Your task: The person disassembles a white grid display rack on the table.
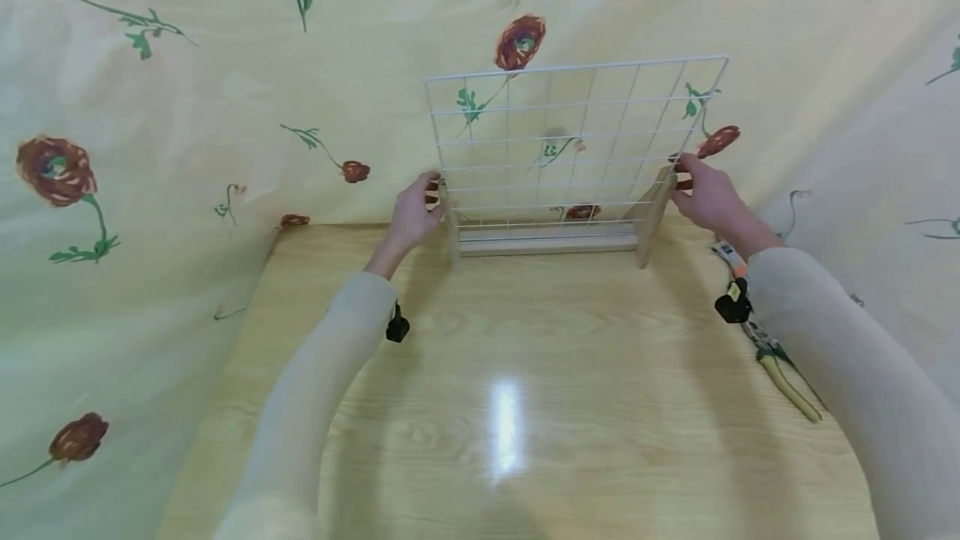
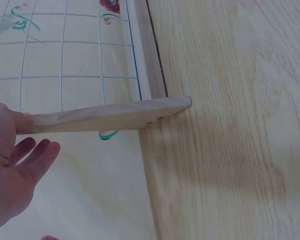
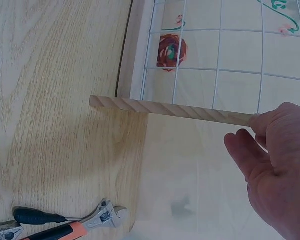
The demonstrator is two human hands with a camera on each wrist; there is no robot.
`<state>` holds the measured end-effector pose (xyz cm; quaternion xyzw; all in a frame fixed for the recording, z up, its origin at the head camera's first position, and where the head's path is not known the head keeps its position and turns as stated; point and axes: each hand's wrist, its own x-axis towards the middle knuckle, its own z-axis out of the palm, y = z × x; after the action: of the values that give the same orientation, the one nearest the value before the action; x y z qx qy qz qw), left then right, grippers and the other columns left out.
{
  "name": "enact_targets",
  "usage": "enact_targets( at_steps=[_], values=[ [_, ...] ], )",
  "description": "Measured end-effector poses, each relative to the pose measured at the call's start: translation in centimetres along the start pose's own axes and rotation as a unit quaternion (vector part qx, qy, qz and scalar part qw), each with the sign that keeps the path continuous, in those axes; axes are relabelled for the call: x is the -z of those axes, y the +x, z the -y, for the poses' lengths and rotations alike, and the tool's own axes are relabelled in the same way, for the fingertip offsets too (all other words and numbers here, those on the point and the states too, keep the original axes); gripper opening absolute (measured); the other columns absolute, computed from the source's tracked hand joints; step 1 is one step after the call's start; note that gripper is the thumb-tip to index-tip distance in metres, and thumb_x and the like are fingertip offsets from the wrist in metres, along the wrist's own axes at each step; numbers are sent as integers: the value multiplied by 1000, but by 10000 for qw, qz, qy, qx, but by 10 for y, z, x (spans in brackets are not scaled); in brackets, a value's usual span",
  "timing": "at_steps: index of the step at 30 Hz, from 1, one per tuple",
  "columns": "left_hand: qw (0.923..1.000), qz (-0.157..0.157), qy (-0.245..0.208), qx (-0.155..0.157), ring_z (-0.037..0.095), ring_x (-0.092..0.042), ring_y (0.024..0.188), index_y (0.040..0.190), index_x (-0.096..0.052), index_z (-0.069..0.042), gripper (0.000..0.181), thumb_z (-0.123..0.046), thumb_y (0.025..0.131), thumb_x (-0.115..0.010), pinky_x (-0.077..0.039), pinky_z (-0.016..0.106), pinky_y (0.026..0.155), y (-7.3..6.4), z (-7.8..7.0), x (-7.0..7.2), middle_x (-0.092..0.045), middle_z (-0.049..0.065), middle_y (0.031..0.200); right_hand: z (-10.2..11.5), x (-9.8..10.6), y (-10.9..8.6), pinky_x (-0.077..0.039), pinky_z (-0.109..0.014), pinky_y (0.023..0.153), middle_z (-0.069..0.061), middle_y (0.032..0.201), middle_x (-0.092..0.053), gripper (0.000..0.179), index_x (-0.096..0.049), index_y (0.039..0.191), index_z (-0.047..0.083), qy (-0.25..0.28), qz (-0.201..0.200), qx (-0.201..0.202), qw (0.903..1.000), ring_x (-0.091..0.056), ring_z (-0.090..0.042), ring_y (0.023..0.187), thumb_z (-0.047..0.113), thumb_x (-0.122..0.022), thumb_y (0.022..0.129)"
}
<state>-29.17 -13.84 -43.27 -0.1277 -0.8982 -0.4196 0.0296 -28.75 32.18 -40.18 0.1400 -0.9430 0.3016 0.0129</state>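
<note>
A glossy, pale wood-grain tabletop [image 1: 585,373] meets cream wall covering [image 1: 165,157] printed with red poppies. At its twelve o'clock stands a white wire-grid rack [image 1: 579,135] with wooden sides; the left hand [image 1: 415,215] and right hand [image 1: 711,194] pinch their ends, at nine and three. Only the head view shows a yellow handle [image 1: 787,388], at four; only the left wrist's, two round screw heads [image 2: 159,118].

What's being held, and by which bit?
A wire rack: the left grip holds the top of its left board, the right grip that of its right board.
</note>
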Motion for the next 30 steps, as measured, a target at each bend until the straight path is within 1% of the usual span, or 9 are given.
enact_targets(
  at_steps=[2, 4, 7, 11, 14, 17, 20, 24, 30],
  values=[
    [9999, -63, -82, -15, 39, -63, 109, 143, -44, 3, 51, 4, 94, -60, -56, 41, 92, 2, -1, -2, -59, 26, 128, -2, 0, 0, -53, -64, 82, -42, 133, -46, 45, -39, 135, -13, 18, -60, 15, 10000, -55, -59, 109, -6, -57, 94],
    [9999, -57, -137, 25, 39, -64, 108, 143, -44, 2, 51, 5, 95, -60, -57, 42, 90, 4, -3, -1, -59, 25, 128, -3, 1, 0, -56, -60, 81, -42, 133, -46, 46, -39, 137, -13, 72, -30, 2, 10000, -56, -58, 109, -5, -56, 95],
    [9998, -4, -217, 43, 39, -63, 110, 143, -43, 2, 50, 6, 95, -59, -56, 42, 92, 6, -4, 0, -58, 25, 128, -2, 3, 2, -61, -39, 75, -42, 132, -48, 47, -40, 138, -13, 177, 35, -116, 9998, -56, -56, 109, -6, -55, 95],
    [9997, 116, -224, 54, 39, -61, 114, 143, -43, 2, 51, 6, 95, -59, -54, 42, 96, 7, -6, 2, -57, 26, 130, -2, 6, 3, -60, -25, 69, -44, 130, -48, 47, -40, 138, -12, 232, 125, -261, 9993, -57, -56, 110, -6, -55, 95],
    [9996, 203, -181, 82, 39, -61, 114, 143, -42, 2, 51, 6, 95, -59, -54, 43, 95, 6, -6, 0, -56, 26, 131, -3, 5, 1, -62, -33, 71, -44, 129, -48, 48, -39, 140, -11, 305, 127, -312, 9990, -57, -57, 109, -7, -55, 94],
    [9996, 216, -141, 75, 40, -61, 113, 143, -43, 2, 50, 6, 95, -59, -55, 44, 94, 6, -5, -1, -57, 26, 130, -5, 2, 0, -62, -31, 70, -45, 129, -48, 49, -38, 139, -12, 438, 87, -310, 9985, -57, -57, 108, -9, -54, 93],
    [9996, 194, -191, 81, 40, -62, 112, 142, -43, 1, 51, 8, 94, -59, -56, 44, 93, 6, -5, -2, -57, 26, 130, -9, -2, 2, -61, -26, 67, -46, 128, -48, 49, -38, 139, -12, 569, 30, -306, 9979, -57, -58, 107, -11, -52, 92],
    [9995, 153, -213, 154, 40, -62, 112, 142, -42, 0, 51, 9, 94, -59, -56, 44, 92, 6, -4, -4, -57, 27, 128, -11, -5, 3, -60, -22, 64, -46, 127, -49, 49, -39, 138, -11, 578, -66, -277, 9979, -59, -58, 104, -12, -52, 91],
    [9997, 49, -211, 147, 41, -63, 110, 140, -42, 1, 49, 12, 94, -57, -56, 44, 92, 6, -6, -8, -58, 28, 126, -8, -3, 3, -62, -31, 65, -46, 126, -49, 47, -39, 137, -11, 503, -81, -297, 9983, -59, -58, 103, -13, -53, 92]
  ],
)
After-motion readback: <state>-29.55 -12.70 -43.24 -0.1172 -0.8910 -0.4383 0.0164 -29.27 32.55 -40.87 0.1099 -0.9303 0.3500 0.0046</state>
